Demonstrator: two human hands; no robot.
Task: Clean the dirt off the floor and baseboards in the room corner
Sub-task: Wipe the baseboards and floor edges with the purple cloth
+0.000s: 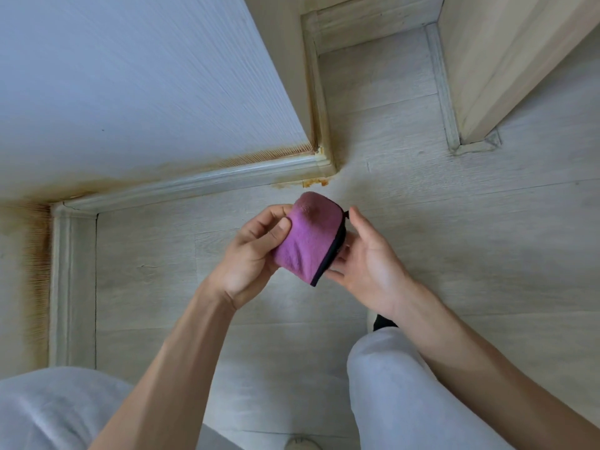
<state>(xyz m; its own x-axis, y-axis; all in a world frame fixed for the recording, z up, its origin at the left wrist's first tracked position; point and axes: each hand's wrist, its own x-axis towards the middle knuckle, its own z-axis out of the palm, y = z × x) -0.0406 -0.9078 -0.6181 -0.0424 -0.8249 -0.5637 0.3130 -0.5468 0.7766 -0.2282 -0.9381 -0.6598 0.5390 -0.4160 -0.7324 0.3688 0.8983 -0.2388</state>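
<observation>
A folded purple cloth (310, 237) with a dark edge is held above the pale wood-look floor (454, 222). My left hand (253, 254) pinches its left side between thumb and fingers. My right hand (363, 254) holds its right, dark-edged side from beneath, fingers mostly hidden behind the cloth. The cloth shows a darker soiled spot near its top. Orange-brown dirt (313, 182) lies on the floor at the outer corner of the white baseboard (194, 181). Brown staining runs along the wall above the baseboard and down the left inner corner (39, 254).
A blue-white textured wall (130, 76) fills the upper left. A light wooden door frame or panel (503, 60) stands at the upper right with its own trim (441, 89). My knees in light trousers (389, 384) are at the bottom, a foot near the lower middle.
</observation>
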